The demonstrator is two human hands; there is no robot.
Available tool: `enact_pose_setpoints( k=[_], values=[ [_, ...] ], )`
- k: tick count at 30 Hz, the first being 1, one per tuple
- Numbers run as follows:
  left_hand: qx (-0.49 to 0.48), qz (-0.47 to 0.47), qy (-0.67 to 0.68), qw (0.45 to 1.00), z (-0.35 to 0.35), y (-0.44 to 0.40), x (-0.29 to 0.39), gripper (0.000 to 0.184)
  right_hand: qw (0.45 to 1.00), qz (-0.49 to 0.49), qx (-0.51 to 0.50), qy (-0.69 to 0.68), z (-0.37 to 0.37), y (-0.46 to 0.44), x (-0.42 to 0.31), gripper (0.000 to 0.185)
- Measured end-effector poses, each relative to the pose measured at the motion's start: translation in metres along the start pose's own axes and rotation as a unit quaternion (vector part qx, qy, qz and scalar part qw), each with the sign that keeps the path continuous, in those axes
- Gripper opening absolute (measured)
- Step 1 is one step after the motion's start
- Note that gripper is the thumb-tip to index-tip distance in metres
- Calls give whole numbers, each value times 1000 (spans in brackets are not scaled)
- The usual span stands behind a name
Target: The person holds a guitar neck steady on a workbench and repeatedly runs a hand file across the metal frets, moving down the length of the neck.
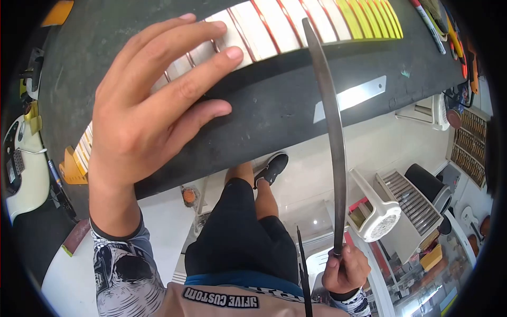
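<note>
A guitar neck (266,29) lies across the dark bench top, its metal frets showing between pale strips and yellow strips at the far right end. My left hand (153,100) is spread over it, fingertips resting on the fretboard and thumb off its near edge. Down at the lower right, my right hand (346,269) is closed around the handle end of a long, narrow metal file (334,132). The file points away from me, and its tip overlaps the frets in view; whether it touches them I cannot tell.
A flat metal strip with a hole (351,99) lies near the bench (264,121) edge. Markers (430,26) and other tools sit at the upper right. A cream guitar body (26,164) is at the left. Beyond the bench stand a white plastic chair (380,219) and a slatted rack (409,198).
</note>
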State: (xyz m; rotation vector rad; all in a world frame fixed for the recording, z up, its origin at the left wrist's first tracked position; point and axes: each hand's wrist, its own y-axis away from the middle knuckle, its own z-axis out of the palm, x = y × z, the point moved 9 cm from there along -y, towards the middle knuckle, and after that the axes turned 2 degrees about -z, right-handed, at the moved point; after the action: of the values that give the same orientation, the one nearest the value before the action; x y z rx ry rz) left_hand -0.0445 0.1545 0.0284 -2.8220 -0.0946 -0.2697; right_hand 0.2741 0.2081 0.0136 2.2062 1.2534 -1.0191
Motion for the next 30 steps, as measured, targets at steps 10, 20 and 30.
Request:
enact_pose_setpoints(
  k=[10,20,30],
  values=[
    [16,19,-16,1000,1,-8,4,53,995,-18,-46,83,-3,-8,-16,57],
    [-37,-22,-25,999,11,-7,3,57,992,4,-81,99,4,-10,-27,52],
    [-46,-29,-2,999,12,-6,0,57,990,1,-73,123,6,-5,-32,54]
  ],
)
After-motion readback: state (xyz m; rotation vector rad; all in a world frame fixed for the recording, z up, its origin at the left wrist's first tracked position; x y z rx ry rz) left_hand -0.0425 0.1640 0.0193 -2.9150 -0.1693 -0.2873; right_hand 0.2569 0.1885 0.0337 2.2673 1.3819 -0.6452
